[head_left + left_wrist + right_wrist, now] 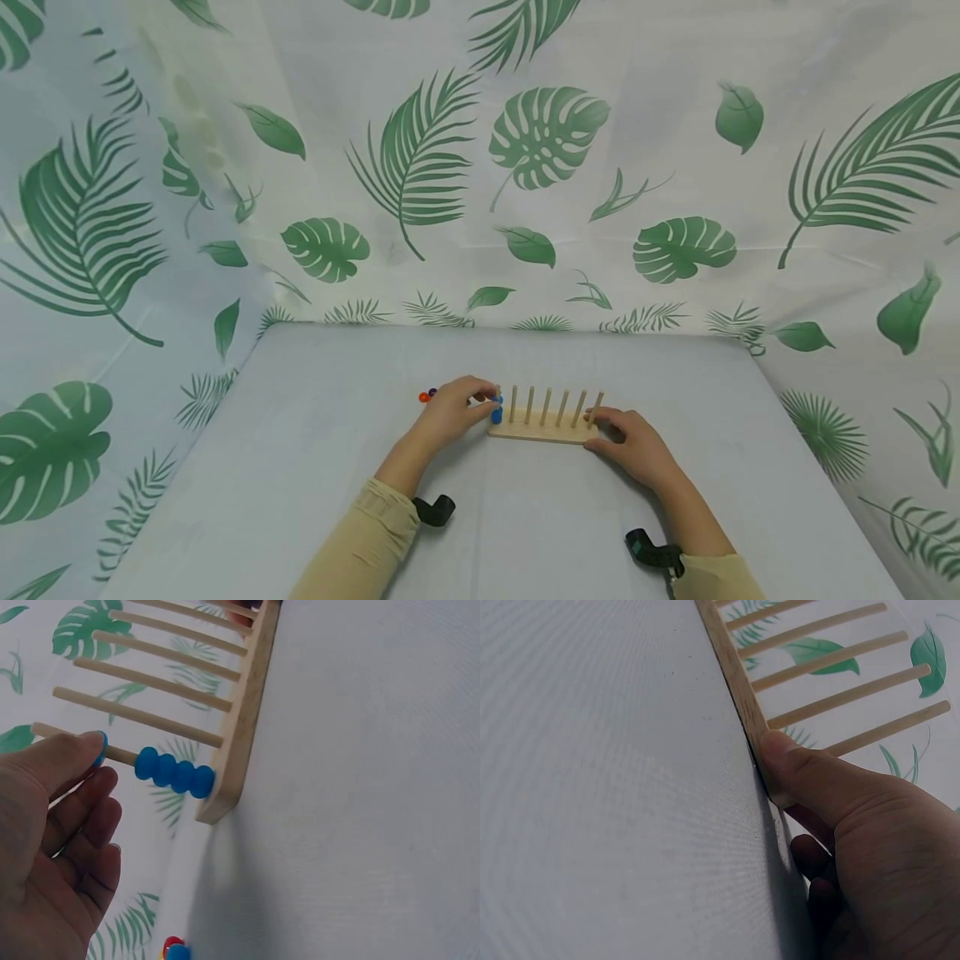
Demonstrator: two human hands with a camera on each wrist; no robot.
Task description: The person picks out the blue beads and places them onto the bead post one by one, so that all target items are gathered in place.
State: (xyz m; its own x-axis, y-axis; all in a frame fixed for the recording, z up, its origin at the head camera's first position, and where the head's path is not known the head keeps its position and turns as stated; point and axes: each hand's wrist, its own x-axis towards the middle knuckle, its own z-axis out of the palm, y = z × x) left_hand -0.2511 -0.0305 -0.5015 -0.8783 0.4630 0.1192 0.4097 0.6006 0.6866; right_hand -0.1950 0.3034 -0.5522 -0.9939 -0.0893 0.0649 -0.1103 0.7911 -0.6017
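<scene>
A wooden peg rack (542, 428), a flat base with a row of upright pegs, stands on the table. Several blue beads (174, 772) sit stacked at the bottom of its leftmost peg. Higher on that same peg, my left hand (450, 412) pinches another blue bead (100, 748) between thumb and index finger; the fingers partly cover it. At the rack's right end my right hand (630, 442) grips the base, thumb (781, 750) on the front edge and other fingers behind, partly hidden. The remaining pegs (862, 694) in view carry no beads.
Behind my left hand lie a few loose beads, among them an orange bead (423, 397); in the left wrist view a red bead (173, 942) shows at the bottom edge. A leaf-patterned cloth (555, 208) hangs beyond the white table (525, 517).
</scene>
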